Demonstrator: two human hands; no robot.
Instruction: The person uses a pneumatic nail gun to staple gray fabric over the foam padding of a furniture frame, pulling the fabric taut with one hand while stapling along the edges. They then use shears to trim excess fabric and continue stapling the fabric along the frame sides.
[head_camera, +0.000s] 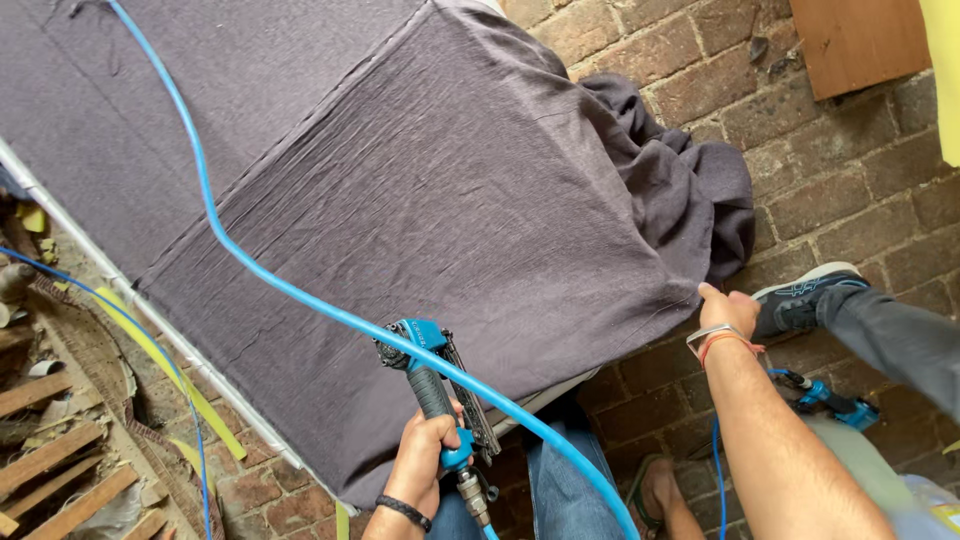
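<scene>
Brick floor (860, 190), wood scraps (60, 470) at left, 2nd blue tool (830, 400) by a shoe (800, 300).

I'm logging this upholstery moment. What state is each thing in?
Left hand: closed around the staple gun's handle.
Pneumatic staple gun: held with its head against the grey fabric, hose attached.
Blue air hose: lying slack across the fabric.
Right hand: pressed on the fabric's edge.
Grey fabric: draped over the frame, bunched at one corner.
Second staple gun: lying unheld on the brick floor.

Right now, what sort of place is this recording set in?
Probably an upholstery or furniture workshop. A grey fabric is stretched over a frame, the left hand holds an air stapler on a blue hose, over a worn brick floor.
</scene>
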